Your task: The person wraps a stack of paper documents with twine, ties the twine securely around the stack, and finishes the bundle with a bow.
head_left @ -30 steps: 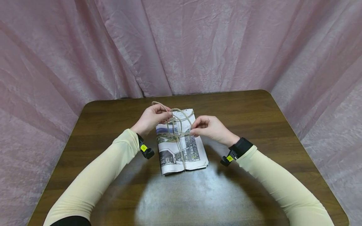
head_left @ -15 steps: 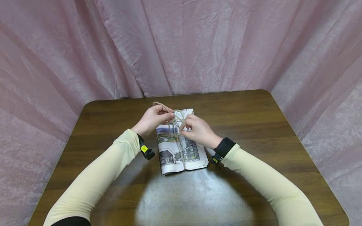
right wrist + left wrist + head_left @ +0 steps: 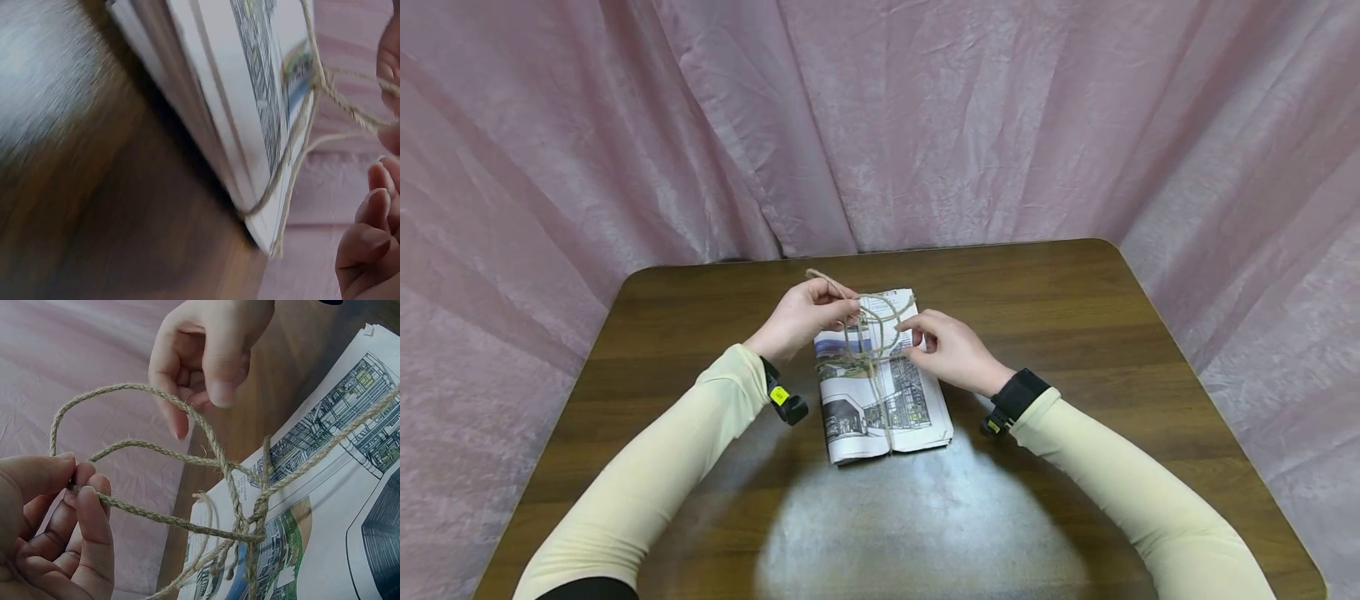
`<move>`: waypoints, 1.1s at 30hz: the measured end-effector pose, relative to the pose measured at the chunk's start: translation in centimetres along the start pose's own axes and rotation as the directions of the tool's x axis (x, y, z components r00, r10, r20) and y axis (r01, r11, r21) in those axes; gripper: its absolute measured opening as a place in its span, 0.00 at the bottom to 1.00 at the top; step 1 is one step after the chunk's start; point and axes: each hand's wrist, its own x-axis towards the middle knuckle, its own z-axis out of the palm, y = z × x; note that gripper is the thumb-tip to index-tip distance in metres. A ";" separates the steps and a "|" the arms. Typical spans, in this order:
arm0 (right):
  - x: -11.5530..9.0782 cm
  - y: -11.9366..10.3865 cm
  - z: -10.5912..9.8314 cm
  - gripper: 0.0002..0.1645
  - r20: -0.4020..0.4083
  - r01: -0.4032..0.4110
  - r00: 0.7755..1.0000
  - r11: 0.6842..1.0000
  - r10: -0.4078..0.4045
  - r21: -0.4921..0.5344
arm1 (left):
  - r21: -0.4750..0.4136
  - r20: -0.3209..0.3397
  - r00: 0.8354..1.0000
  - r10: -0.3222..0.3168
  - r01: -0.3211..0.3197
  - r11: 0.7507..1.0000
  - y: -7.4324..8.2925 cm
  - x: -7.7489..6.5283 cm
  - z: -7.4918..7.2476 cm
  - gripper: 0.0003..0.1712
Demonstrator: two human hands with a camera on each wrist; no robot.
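Note:
A stack of folded newspapers (image 3: 850, 450) lies on the table, with jute twine (image 3: 150, 514) wrapped lengthwise and across it. The twine crosses at a knot (image 3: 257, 515) on top, and loose loops rise from there. My left hand (image 3: 805, 315) pinches twine between thumb and fingertips above the stack's far left part. Over the right side, my right hand (image 3: 953, 350) has its thumb and index finger apart. In the left wrist view, that index finger is close to the upper loop (image 3: 119, 387); whether it touches cannot be told. Nothing shows between the right hand's fingers (image 3: 375, 206).
A brown wooden table (image 3: 1045, 292) with rounded far corners carries the stack. Pink curtains (image 3: 940, 125) hang behind it and along both sides. Each wrist wears a black strap (image 3: 1030, 393) with a small camera.
My right hand moved left over the stack, then back to the right, and its fingers have spread apart. The left hand stays nearly still, pinching the twine.

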 end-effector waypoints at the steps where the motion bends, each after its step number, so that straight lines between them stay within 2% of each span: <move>1: -0.1 0.2 -0.3 0.16 -0.009 -0.018 1.000 1.000 0.019 0.021 | -0.002 0.001 1.000 0.003 -0.003 1.000 0.0 0.0 0.0 0.09; 4: 0.1 0.9 -0.9 0.15 -0.008 -0.107 0.994 0.987 0.109 0.116 | -0.008 0.006 1.000 0.009 -0.009 1.000 0.0 -0.2 -0.1 0.09; 7: 0.9 1.6 -1.3 0.15 0.067 -0.209 0.978 0.944 0.198 0.255 | -0.002 0.015 1.000 0.013 -0.013 1.000 -0.1 -0.3 -0.1 0.09; 9: 1.6 2.2 -1.4 0.17 0.140 -0.279 0.959 0.906 0.246 0.320 | 0.013 0.023 1.000 0.015 -0.015 1.000 -0.1 -0.3 -0.1 0.10; 12: 2.9 2.7 -1.6 0.19 0.259 -0.383 0.917 0.848 0.302 0.366 | 0.040 0.033 0.999 0.017 -0.018 0.999 -0.2 -0.3 -0.1 0.12; 16: 4.7 2.6 -1.5 0.19 0.386 -0.475 0.859 0.805 0.337 0.355 | 0.068 0.054 0.998 0.026 -0.030 0.997 0.0 -0.4 -0.1 0.15; 20: 6.1 2.2 -0.9 0.21 0.501 -0.501 0.809 0.807 0.308 0.313 | 0.078 0.079 0.996 0.034 -0.041 0.996 0.1 -0.6 -0.1 0.13; 23: 6.9 1.9 -0.4 0.22 0.579 -0.506 0.764 0.821 0.285 0.263 | 0.078 0.092 0.995 0.041 -0.048 0.996 0.2 -0.6 0.0 0.12; 28: 7.9 1.3 0.0 0.24 0.662 -0.553 0.686 0.807 0.302 0.205 | 0.086 0.113 0.992 0.046 -0.056 0.995 0.2 -0.6 0.0 0.12; 31: 8.4 1.0 0.1 0.24 0.693 -0.608 0.640 0.770 0.332 0.193 | 0.092 0.121 0.991 0.047 -0.058 0.994 0.2 -0.7 -0.1 0.12; 33: 8.6 1.0 0.1 0.24 0.708 -0.627 0.616 0.759 0.344 0.177 | 0.095 0.123 0.991 0.047 -0.059 0.994 0.2 -0.7 -0.1 0.12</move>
